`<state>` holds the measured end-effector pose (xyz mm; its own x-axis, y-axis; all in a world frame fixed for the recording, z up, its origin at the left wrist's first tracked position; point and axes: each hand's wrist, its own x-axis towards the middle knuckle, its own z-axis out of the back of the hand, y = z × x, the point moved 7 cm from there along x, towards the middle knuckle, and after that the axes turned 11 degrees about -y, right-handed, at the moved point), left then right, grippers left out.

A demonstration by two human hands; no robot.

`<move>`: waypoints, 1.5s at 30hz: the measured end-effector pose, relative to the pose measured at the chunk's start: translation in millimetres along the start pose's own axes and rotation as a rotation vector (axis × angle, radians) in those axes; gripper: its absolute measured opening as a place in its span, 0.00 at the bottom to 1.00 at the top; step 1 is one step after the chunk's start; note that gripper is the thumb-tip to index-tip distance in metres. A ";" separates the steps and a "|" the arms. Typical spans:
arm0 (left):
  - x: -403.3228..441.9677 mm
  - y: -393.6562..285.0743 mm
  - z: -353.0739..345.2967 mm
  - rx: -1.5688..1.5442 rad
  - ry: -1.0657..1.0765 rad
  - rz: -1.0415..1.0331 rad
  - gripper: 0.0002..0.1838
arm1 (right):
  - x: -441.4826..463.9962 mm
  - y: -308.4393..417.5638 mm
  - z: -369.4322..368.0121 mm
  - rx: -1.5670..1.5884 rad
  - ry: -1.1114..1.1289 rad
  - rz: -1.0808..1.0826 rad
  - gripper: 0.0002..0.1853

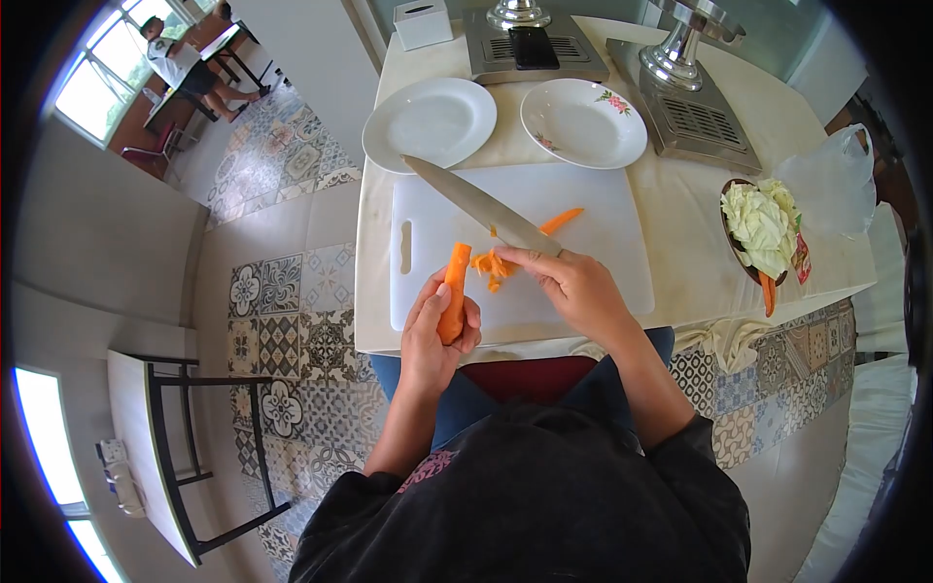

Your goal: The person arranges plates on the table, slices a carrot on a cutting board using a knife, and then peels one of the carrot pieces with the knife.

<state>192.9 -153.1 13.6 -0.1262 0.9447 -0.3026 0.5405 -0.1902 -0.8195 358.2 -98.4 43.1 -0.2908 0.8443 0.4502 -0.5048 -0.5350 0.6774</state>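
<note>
In my left hand (432,335) a peeled-looking carrot (455,291) is held upright, its cut top pointing away from me. My right hand (581,296) grips a large kitchen knife (476,202), with the index finger along the blade; the handle is hidden in the palm. The blade slants up to the left, above the white cutting board (437,199). Orange carrot peelings (494,265) lie on the board between the hands. Another carrot piece (562,221) rests behind the blade, partly hidden by it.
Beyond the board are a white plate (428,121) and a flowered plate (583,121). A bowl of cut cabbage (760,228) with carrot (768,294) sits at right, beside a plastic bag (836,180). Metal stands (700,121), a phone (534,47) and a tissue box (423,24) are at the back.
</note>
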 end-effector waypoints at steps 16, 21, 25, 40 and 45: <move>11.3 -10.4 -21.9 0.624 0.103 -0.281 0.31 | -4.6 2.4 7.7 -0.273 -0.014 -0.054 0.37; 14.7 3.9 -12.2 0.575 0.090 -0.216 0.29 | -6.3 1.6 9.3 -0.313 0.029 -0.079 0.37; 14.1 5.9 -1.8 0.581 0.025 -0.128 0.27 | -6.6 -4.4 6.4 -0.297 -0.002 -0.092 0.37; 19.0 23.6 -3.0 -0.032 0.081 0.128 0.25 | -16.5 18.6 -8.8 0.210 0.117 -0.217 0.31; 7.3 13.3 -16.4 -0.184 0.256 0.090 0.23 | -17.0 26.4 -13.9 0.120 0.121 -0.139 0.35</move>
<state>212.8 -144.3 8.4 0.1301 0.9672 -0.2184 0.6843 -0.2470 -0.6861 338.5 -126.4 45.2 -0.3242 0.9038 0.2793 -0.4484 -0.4068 0.7959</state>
